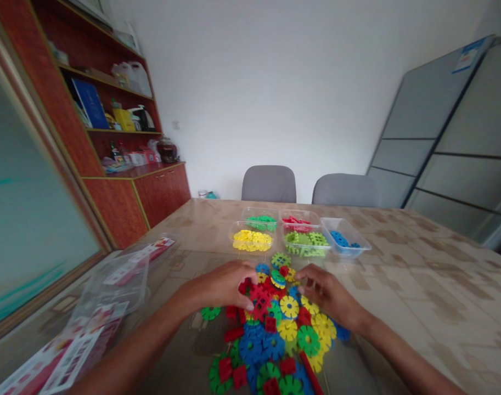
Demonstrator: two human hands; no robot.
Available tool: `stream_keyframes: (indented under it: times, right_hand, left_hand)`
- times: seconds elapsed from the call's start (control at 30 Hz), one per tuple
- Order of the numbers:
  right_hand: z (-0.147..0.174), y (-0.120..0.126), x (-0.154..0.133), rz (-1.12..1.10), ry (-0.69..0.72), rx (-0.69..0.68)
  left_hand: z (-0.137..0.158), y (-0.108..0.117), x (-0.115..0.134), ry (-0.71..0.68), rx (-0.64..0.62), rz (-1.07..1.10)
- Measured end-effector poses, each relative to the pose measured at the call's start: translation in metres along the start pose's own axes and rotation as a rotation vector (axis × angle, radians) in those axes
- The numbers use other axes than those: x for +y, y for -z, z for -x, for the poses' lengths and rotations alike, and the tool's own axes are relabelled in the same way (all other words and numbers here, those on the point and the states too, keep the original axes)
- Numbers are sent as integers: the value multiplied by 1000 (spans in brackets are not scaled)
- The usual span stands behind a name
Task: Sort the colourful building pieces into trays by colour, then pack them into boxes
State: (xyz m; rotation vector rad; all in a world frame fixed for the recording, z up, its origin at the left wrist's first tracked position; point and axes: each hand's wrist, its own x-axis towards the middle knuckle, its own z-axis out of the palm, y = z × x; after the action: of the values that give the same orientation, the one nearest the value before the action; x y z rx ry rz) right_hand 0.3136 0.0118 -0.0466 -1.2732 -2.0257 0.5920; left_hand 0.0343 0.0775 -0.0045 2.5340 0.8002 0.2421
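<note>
A mixed heap of plastic interlocking building pieces lies before me: red squares, and blue, green and yellow notched discs. At its left side my left hand (229,282) has thumb and fingers curled around the edge of a red square lattice piece (260,300). Over the right side hovers my right hand (330,293), fingers bent and apart, with nothing visible in them. Nearest to it are a yellow disc (289,306) and several other yellow pieces. A green disc (308,340) and blue discs (251,346) lie lower in the heap.
Beyond the heap stand clear boxes sorted by colour: yellow discs (252,240), green discs (262,222), red pieces (296,223), light green squares (307,242) and blue pieces (344,240). Clear lids (114,280) and printed packaging lie at left. Two grey chairs (269,184) stand behind the table.
</note>
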Motion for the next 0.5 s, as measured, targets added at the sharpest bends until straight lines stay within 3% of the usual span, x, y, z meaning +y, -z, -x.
stream_keyframes:
  times: [0.13, 0.3, 0.5]
  right_hand:
    - [4, -12, -18, 138, 139, -54]
    - [8, -22, -31, 273, 140, -89]
    - [7, -20, -36, 228, 136, -84]
  left_hand:
    - [2, 1, 8, -45, -20, 34]
    - [7, 18, 16, 0, -138, 232]
    - [9, 27, 1, 73, -14, 365]
